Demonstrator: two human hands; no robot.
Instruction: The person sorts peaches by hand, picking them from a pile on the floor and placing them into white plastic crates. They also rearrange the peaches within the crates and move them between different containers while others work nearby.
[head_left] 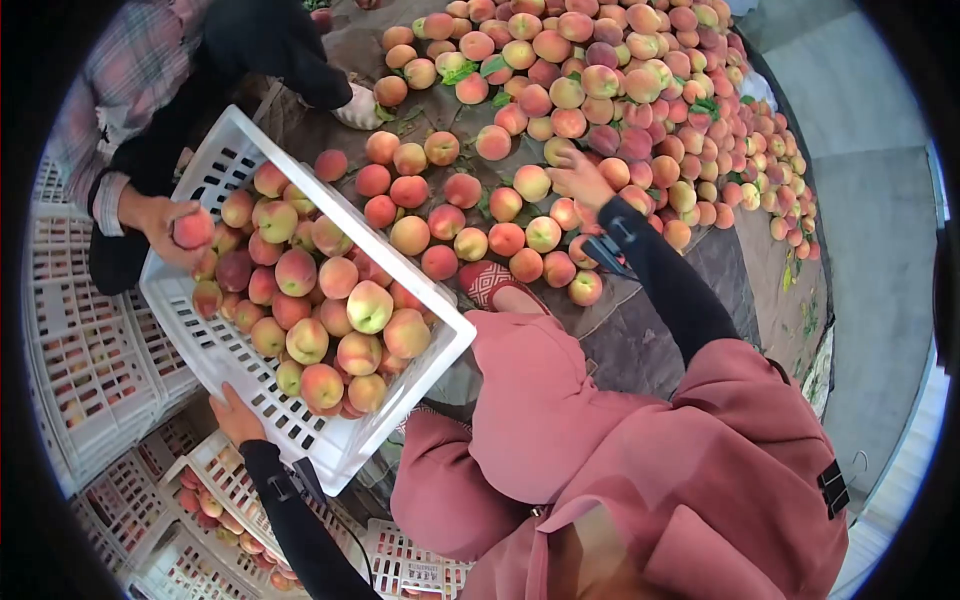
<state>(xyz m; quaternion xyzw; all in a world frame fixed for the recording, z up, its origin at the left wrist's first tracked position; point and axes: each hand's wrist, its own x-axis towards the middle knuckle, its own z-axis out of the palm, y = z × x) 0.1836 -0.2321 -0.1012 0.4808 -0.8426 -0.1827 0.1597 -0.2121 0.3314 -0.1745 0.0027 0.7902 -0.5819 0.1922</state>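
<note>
A white slatted plastic crate (375, 225), tilted and filled with peaches (310, 340), stands in front of me on the left. My left hand (237, 415) grips its near side wall, the fingers partly hidden against the slats. My right hand (580, 178) reaches over the loose peaches on the ground, fingers apart and slightly curved. Just beyond those fingertips lies a yellowish peach (558, 150); whether they touch it is hard to tell. Both my forearms wear black sleeves, with a dark device strapped at each wrist.
A large heap of peaches (640, 90) spreads over a dark ground sheet (705, 290). Across the crate, a co-worker's hand (180, 230) holds a peach at the crate's far edge. Stacked white crates (90, 340) with peaches stand at left, more at lower left.
</note>
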